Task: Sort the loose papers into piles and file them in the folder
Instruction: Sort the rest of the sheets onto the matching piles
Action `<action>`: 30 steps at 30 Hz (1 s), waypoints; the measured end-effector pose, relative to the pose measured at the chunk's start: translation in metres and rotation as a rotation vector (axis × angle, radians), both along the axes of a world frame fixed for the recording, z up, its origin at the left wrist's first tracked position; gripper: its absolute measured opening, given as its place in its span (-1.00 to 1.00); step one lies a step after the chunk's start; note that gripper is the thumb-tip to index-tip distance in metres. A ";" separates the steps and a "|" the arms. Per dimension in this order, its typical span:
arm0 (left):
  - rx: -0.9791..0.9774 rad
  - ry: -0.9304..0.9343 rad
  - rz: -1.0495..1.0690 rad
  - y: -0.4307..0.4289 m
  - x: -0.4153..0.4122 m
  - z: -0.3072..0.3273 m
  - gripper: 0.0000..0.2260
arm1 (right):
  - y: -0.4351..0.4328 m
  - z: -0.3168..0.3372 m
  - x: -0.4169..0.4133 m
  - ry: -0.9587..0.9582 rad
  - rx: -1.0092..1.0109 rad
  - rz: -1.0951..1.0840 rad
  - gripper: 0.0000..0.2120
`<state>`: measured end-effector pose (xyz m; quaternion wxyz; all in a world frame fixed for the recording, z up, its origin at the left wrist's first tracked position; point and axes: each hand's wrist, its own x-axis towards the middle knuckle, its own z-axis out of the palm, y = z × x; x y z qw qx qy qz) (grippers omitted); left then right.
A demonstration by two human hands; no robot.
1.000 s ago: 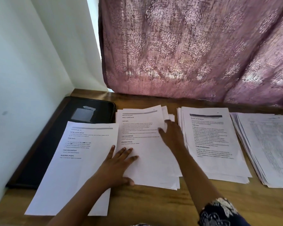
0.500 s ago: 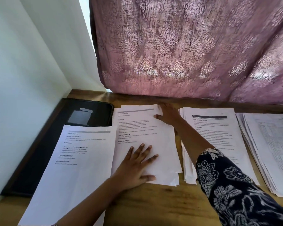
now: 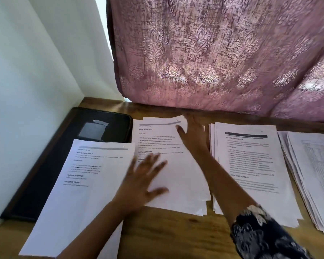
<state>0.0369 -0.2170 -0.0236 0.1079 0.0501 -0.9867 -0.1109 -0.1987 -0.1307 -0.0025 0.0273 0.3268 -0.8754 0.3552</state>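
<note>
Several piles of printed white papers lie on the wooden table [image 3: 176,236]. My left hand [image 3: 144,180] rests flat with spread fingers on the lower part of the middle pile [image 3: 183,184]. My right hand [image 3: 193,133] lies with straight fingers at that pile's top right corner. A single sheet [image 3: 79,193] lies at the left, partly over a black folder [image 3: 45,165]. A third pile [image 3: 251,165] sits to the right, and a fourth pile [image 3: 310,174] at the far right.
A white wall [image 3: 26,81] bounds the table on the left. A mauve patterned curtain [image 3: 213,53] hangs along the back edge. A bare strip of wood shows along the front edge.
My right hand slid from the middle of the pile up to its top right corner. My left hand shifted right and up on the same pile, whose sheets now lie more squarely.
</note>
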 end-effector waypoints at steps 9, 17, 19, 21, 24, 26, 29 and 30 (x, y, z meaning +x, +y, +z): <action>0.074 -0.224 0.879 -0.102 0.087 0.003 -0.36 | -0.021 -0.003 0.162 -0.940 0.030 0.120 -0.85; 0.224 -0.269 0.710 -0.030 0.075 0.000 -0.24 | 0.011 0.012 0.150 -0.673 0.190 0.023 -0.78; 0.195 -0.271 0.585 -0.008 0.065 0.001 -0.16 | 0.039 0.015 0.137 -0.604 0.248 -0.033 -0.77; 0.165 -0.245 0.447 0.005 0.043 0.001 -0.19 | 0.061 0.015 0.126 -0.598 0.295 -0.086 -0.77; 0.114 -0.207 0.340 0.011 -0.004 -0.003 -0.31 | 0.080 0.009 0.118 -0.580 0.390 -0.109 -0.78; 0.078 -0.214 0.304 0.012 -0.034 -0.006 -0.37 | 0.089 0.007 0.119 -0.560 0.457 -0.120 -0.70; 0.018 -0.259 0.255 0.013 -0.062 -0.010 -0.40 | 0.094 0.010 0.121 -0.478 0.441 -0.194 -0.70; 0.010 -0.281 0.247 0.012 -0.067 -0.013 -0.41 | 0.092 0.012 0.118 -0.418 0.377 -0.241 -0.63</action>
